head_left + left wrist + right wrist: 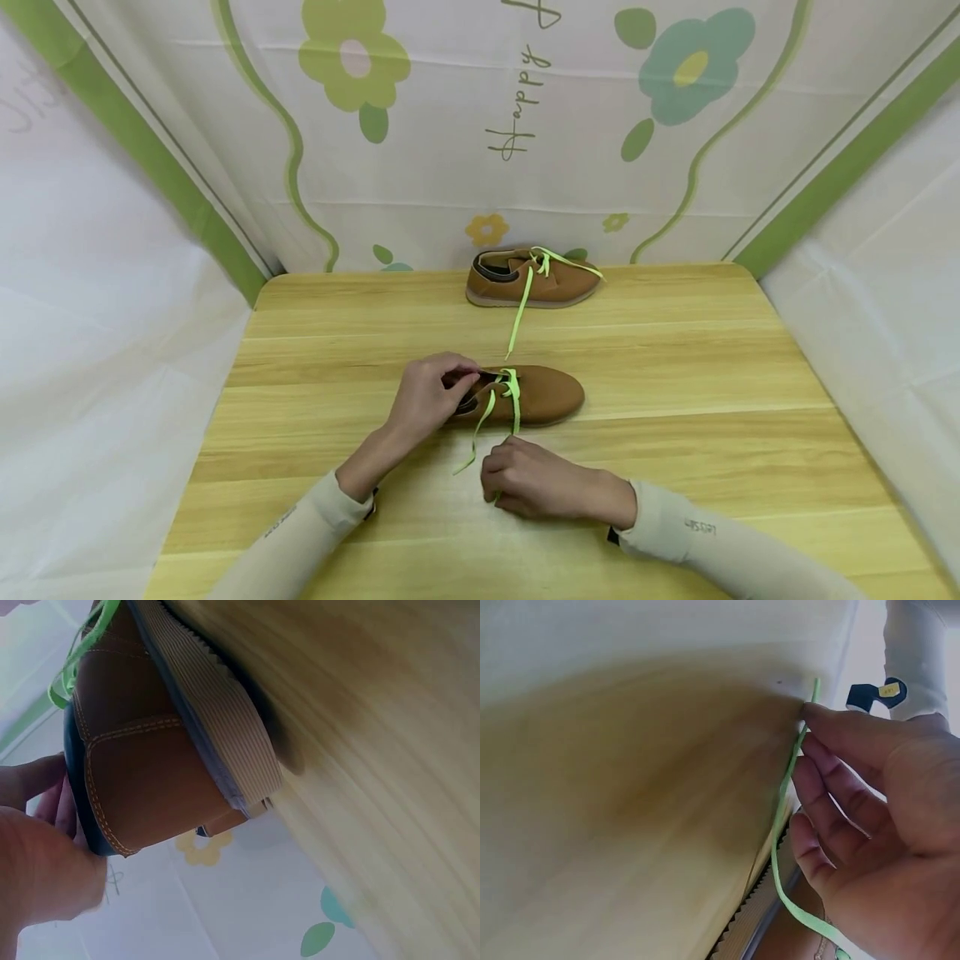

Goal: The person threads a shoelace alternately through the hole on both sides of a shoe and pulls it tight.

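Observation:
A brown shoe (551,396) with bright green laces lies sole-down near the middle of the table, toe to the right. At its opening, my left hand (429,396) pinches with thumb and index finger near the tongue; what exactly lies between the fingertips is partly hidden. The left wrist view shows this hand at the dark collar (81,780). In front of the shoe, my right hand (536,482) pinches one green shoelace (780,825) between thumb and fingers, with its tip poking out. The other lace end (480,429) hangs loose over the shoe's near side.
A second brown shoe (570,283) stands at the table's back edge, one green lace trailing forward onto the wooden table (337,333). Behind it hangs a white cloth (450,167) with printed flowers; white cloth also flanks both sides.

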`<act>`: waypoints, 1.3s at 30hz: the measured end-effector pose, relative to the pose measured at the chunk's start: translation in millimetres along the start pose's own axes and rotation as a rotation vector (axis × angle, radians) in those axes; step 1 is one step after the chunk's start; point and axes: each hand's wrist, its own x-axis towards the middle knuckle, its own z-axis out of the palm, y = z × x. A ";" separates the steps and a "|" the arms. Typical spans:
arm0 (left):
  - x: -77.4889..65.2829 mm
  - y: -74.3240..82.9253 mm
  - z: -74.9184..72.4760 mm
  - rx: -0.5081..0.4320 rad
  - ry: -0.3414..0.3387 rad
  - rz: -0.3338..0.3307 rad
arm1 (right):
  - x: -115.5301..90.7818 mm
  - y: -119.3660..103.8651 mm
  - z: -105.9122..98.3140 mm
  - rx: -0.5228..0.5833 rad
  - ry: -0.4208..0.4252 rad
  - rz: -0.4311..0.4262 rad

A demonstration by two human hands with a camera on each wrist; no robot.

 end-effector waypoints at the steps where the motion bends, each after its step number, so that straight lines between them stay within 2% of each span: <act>1: 0.4 -0.3 -0.2 0.011 0.013 0.013 | 0.1 -0.3 0.8 -0.006 0.003 0.002; 7: 3.7 -3.8 1.1 0.098 0.030 0.061 | -1.0 -1.9 3.6 -0.070 0.022 0.023; 11: 6.9 -4.2 2.1 0.178 -0.013 0.039 | -2.3 -2.8 1.5 -0.081 0.031 0.045; 15: 9.7 -3.8 3.1 0.252 -0.069 0.013 | -4.9 -3.8 -3.5 0.025 0.070 0.082; 22: 16.8 -2.9 4.4 0.281 -0.107 -0.023 | -10.1 1.8 -20.7 0.279 0.195 0.159; 26: 20.8 -3.0 4.4 0.286 -0.133 -0.075 | -12.6 8.0 -34.0 0.345 0.291 0.195; 29: 24.2 -3.8 4.3 0.266 -0.152 -0.126 | -13.5 12.2 -45.1 0.355 0.368 0.242; 35: 33.4 -7.0 2.6 0.208 -0.212 -0.240 | -7.9 18.7 -69.0 0.324 0.474 0.395; 39: 41.2 -7.7 0.6 0.209 -0.267 -0.333 | -0.2 27.8 -80.2 0.283 0.492 0.508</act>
